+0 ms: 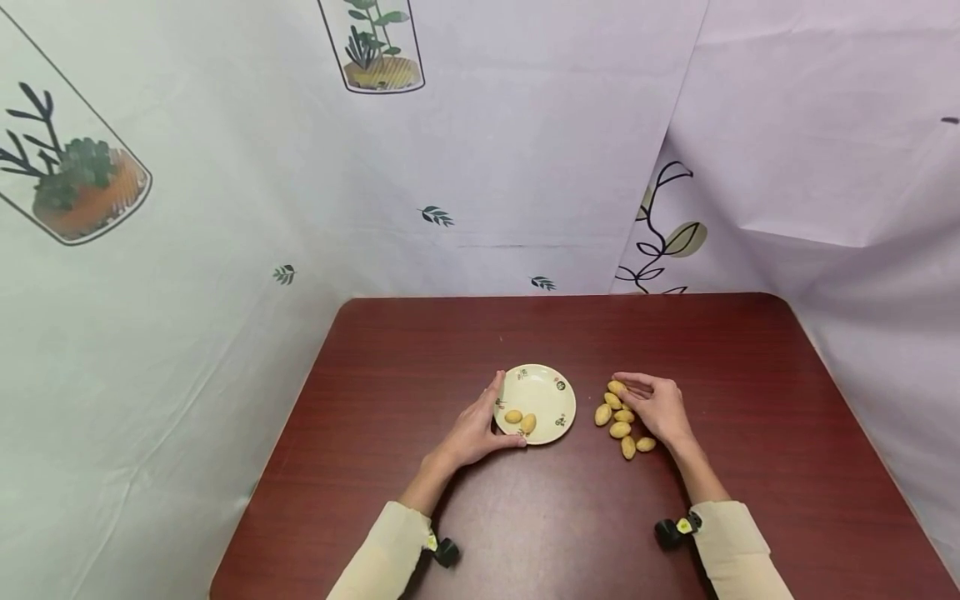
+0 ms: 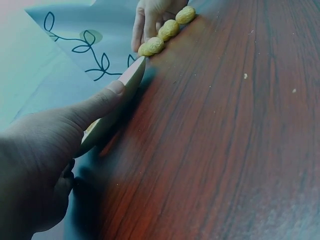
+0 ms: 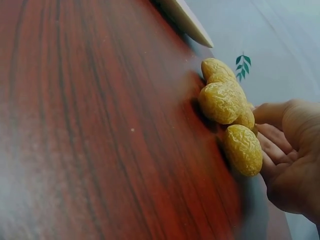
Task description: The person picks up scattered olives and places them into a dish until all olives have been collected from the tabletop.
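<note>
My left hand (image 1: pixel 471 427) holds a small cream plate (image 1: pixel 551 408) by its left side, thumb on the near rim and fingers along the far-left rim. Two wrinkled yellow oval fruits (image 1: pixel 528 423) lie on the plate. To the right, a loose group of several more such fruits (image 1: pixel 620 430) sits on the table. My right hand (image 1: pixel 658 407) is at the far end of that group, thumb and fingertips around the farthest fruit (image 1: pixel 616 387). In the right wrist view, nearer fruits (image 3: pixel 243 150) partly hide the fingertips.
The dark red wood-grain table (image 1: pixel 555 525) has rounded far corners. Pale cloth (image 1: pixel 525 167) printed with plants hangs behind it and along both sides. Small pale crumbs (image 2: pixel 245 76) dot the tabletop. A black wrist camera (image 1: pixel 670 534) hangs by each sleeve.
</note>
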A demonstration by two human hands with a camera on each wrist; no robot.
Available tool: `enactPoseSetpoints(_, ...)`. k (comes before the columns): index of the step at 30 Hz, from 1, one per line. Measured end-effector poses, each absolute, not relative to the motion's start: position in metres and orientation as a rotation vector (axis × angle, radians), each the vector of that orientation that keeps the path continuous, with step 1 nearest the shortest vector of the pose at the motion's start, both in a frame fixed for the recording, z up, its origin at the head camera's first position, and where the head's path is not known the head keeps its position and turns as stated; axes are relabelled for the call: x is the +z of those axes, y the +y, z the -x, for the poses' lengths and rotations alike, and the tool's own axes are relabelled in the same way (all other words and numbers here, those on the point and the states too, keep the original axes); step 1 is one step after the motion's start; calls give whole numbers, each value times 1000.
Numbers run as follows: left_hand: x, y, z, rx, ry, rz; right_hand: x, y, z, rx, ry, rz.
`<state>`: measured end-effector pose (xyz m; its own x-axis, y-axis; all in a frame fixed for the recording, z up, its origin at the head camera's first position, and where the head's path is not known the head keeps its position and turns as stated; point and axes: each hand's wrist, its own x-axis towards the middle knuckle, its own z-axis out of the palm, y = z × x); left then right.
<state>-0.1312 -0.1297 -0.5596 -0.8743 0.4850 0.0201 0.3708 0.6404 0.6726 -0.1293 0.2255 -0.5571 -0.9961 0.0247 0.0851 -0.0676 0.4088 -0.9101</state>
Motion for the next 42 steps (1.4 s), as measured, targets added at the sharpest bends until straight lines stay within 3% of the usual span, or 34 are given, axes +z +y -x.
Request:
enactPoseSetpoints(23,-563,-130,134,1028,2723,-730,-544,224,137,1757,-2479,76)
enactPoseSetpoints(42,-561,-131,133,1034,2701,-714,-518,165,154,1884,-2362,-211)
